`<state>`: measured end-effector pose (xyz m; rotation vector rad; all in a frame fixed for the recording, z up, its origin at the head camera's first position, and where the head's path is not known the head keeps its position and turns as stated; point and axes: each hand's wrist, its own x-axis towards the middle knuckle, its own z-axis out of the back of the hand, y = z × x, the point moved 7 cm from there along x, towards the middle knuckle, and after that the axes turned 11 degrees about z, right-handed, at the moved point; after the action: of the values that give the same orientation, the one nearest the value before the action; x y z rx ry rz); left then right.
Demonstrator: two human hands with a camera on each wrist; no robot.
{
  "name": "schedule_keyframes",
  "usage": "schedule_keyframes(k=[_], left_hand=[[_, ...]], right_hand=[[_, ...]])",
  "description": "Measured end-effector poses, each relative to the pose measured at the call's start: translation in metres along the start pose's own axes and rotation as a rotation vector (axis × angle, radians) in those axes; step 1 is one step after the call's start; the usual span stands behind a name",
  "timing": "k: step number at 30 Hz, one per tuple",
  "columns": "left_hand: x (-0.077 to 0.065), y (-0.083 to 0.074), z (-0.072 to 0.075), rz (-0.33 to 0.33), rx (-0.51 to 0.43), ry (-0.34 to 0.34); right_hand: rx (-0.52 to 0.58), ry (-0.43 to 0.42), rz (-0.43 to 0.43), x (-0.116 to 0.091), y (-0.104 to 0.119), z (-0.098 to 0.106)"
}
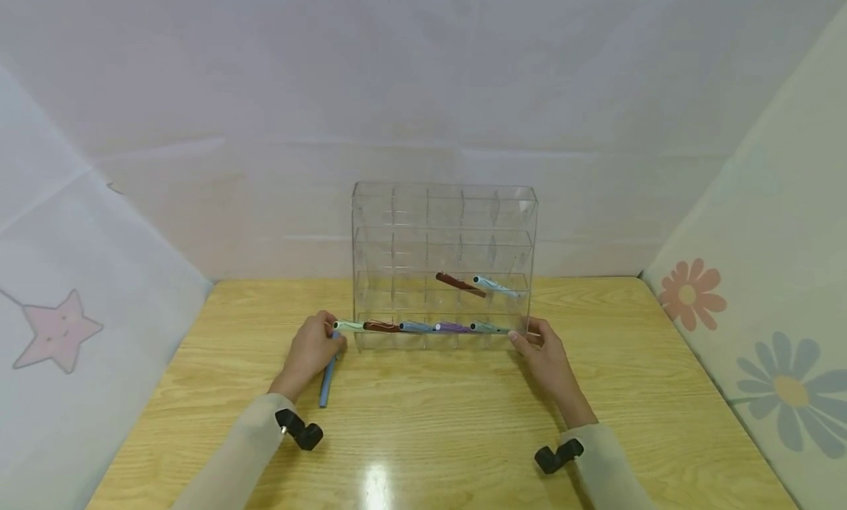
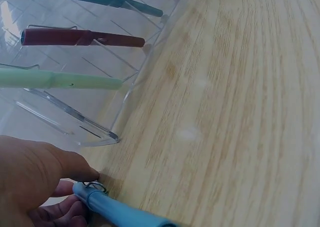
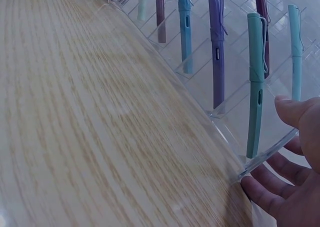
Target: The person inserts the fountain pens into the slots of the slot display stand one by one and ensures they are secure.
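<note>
A clear acrylic pen rack (image 1: 443,184) with several compartments stands on the table. My left hand (image 1: 312,350) is beside its lower left corner and holds a blue pen (image 1: 327,381) near one end, thumb at the metal clip in the left wrist view. My right hand (image 1: 548,356) grips the rack's lower right side, thumb at the front and fingers on the outer side. Along the bottom row lie pale green (image 1: 347,325), dark red (image 1: 381,327), blue (image 1: 417,328), purple (image 1: 453,328) and green (image 3: 255,87) pens. Dark red (image 1: 461,284) and light blue (image 1: 496,286) pens lie one row higher.
The wooden table (image 1: 423,422) spreads in front of the rack. A pale cloth (image 1: 423,91) hangs behind it, with side panels showing a pink star (image 1: 58,331) on the left and flowers (image 1: 790,391) on the right. Black wrist mounts (image 1: 301,429) sit on both sleeves.
</note>
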<state>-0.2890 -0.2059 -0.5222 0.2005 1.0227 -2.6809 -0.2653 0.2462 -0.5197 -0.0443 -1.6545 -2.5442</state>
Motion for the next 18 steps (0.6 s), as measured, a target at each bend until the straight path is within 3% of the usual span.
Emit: schedule_keyframes(k=[18], left_hand=[[-0.009, 0.002, 0.009, 0.028, -0.044, -0.067]], right_hand=[[-0.005, 0.002, 0.019, 0.001, -0.001, 0.000]])
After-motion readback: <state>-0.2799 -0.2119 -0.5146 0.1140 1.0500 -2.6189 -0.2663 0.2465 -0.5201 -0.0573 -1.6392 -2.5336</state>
